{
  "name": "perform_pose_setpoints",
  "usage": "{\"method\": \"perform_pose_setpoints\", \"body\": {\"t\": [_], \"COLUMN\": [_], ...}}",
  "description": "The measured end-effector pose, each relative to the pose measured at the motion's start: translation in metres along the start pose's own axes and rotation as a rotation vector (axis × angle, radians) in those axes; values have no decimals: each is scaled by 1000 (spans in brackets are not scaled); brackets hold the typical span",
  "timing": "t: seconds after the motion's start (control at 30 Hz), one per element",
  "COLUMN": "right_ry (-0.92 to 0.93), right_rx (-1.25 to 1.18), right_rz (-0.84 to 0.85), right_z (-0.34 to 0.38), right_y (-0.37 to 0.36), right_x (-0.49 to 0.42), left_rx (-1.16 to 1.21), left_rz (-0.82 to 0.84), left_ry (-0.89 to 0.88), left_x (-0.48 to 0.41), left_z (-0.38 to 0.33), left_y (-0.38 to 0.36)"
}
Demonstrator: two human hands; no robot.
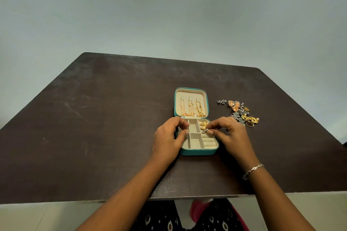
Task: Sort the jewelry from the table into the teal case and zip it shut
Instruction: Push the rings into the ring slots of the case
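The teal case (198, 152) lies open on the dark table (93, 118), its cream lid (191, 93) flat behind it with three gold chains (191, 108) hung inside. Two gold rings (203, 125) sit in the ring rolls at the tray's right. My right hand (231, 135) pinches a small silver ring (206, 130) over those rolls. My left hand (169, 137) grips the case's left side, thumb inside the tray. A pile of loose gold and silver jewelry (240, 112) lies right of the case.
A gold ring (250, 123) sits at the pile's near edge, and a small silver piece (221, 101) lies apart at its left. A silver bracelet (252, 170) is on my right wrist. The table's front edge runs just below my forearms.
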State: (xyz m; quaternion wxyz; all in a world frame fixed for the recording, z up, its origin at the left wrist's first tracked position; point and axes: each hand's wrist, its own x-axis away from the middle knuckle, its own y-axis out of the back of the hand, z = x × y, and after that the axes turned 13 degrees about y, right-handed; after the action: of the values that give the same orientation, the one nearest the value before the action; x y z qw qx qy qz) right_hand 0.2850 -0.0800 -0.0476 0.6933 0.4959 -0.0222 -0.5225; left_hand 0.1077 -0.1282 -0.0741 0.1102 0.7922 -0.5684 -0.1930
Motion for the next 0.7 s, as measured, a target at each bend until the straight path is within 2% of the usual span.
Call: {"method": "perform_pose_setpoints", "body": {"t": [0.33, 0.5, 0.7], "right_ry": [117, 283, 285], "right_rx": [225, 393, 406], "right_rz": [73, 44, 37], "right_z": [-2, 0, -2], "right_y": [0, 0, -2], "right_x": [0, 0, 2], "left_rx": [5, -6, -13], "left_rz": [8, 11, 15], "left_ry": [7, 14, 27], "left_x": [0, 1, 1], "left_z": [-1, -1, -2], "left_y": [0, 1, 1]}}
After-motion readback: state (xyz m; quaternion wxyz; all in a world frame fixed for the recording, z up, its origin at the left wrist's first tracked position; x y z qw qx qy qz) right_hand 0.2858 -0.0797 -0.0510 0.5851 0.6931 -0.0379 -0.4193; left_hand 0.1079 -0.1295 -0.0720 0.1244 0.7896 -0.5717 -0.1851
